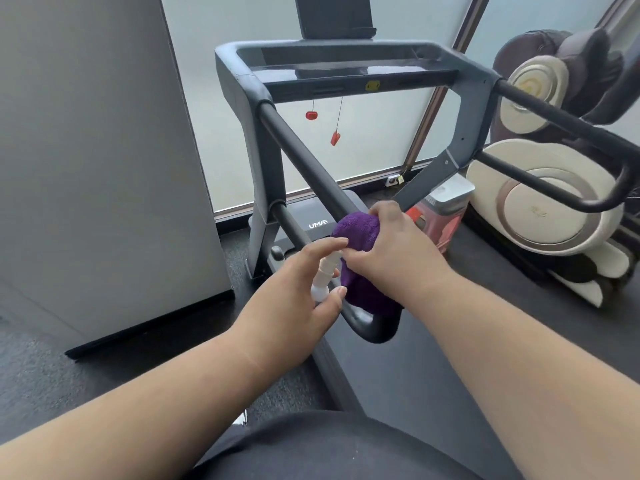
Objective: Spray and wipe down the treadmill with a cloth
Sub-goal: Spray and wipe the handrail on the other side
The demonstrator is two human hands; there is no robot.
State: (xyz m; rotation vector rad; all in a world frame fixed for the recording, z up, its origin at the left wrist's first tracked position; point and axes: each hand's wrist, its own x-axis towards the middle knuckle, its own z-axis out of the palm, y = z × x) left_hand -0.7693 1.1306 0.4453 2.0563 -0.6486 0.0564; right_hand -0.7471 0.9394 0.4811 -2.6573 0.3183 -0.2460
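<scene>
My right grip (391,244) is clamped over the purple cloth (360,265), pressing it around the near end of the treadmill's left handrail (304,161), just above the bend where the rail curves under. The cloth wraps the bar and hangs down past my wrist toward the curve.

My left grip (294,299) is closed around a small white spray bottle (323,275). My forefinger lies along its top and my thumb presses its rounded lower part. The nozzle end points at the cloth and almost touches it, just beside my right fingers.

Outward from there, the dark handrail rises away from me to the grey frame of the treadmill (252,98). The console bar (346,69) runs across the top, with a yellow tab at its middle and two red safety clips (311,115) dangling on cords below it. A dark screen stands above the console. The second handrail (568,123) runs along my right side, well apart from both grips.

Behind my right grip, on the treadmill deck, stands a red and grey container (440,216); I cannot tell what it is. Further right sits a cream and brown massage chair (547,209). A grey panel (97,150) stands to my left on the dark floor.
</scene>
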